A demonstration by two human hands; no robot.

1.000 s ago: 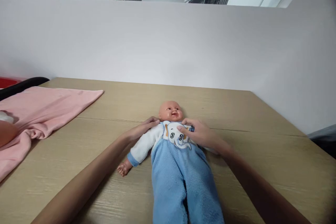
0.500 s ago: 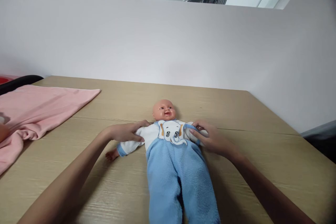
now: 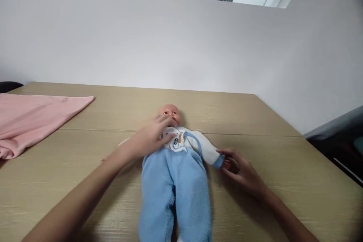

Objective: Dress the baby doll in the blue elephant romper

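A baby doll [image 3: 170, 109] lies on its back, head away from me. It wears a blue fleece romper [image 3: 177, 181] with white sleeves and an elephant face on the chest. My left hand [image 3: 154, 134] is over the chest and chin, fingers apart and a little blurred, hiding part of the elephant and the doll's mouth. The doll's arm on the left is mostly covered by my forearm. At the end of the stretched-out arm on the right, my right hand [image 3: 236, 168] pinches the blue cuff [image 3: 219, 161] beside the doll's small hand.
The doll rests on a wooden tabletop [image 3: 255, 204]. A pink cloth [image 3: 36, 117] is spread at the left. Behind the table stands a white partition wall [image 3: 170, 45]. Something dark [image 3: 340, 147] is beyond the right edge.
My left hand has moved from the doll's left-side shoulder onto its chest. My right hand has slid from the upper sleeve down to the cuff, and that arm now lies straighter. The view has shifted right.
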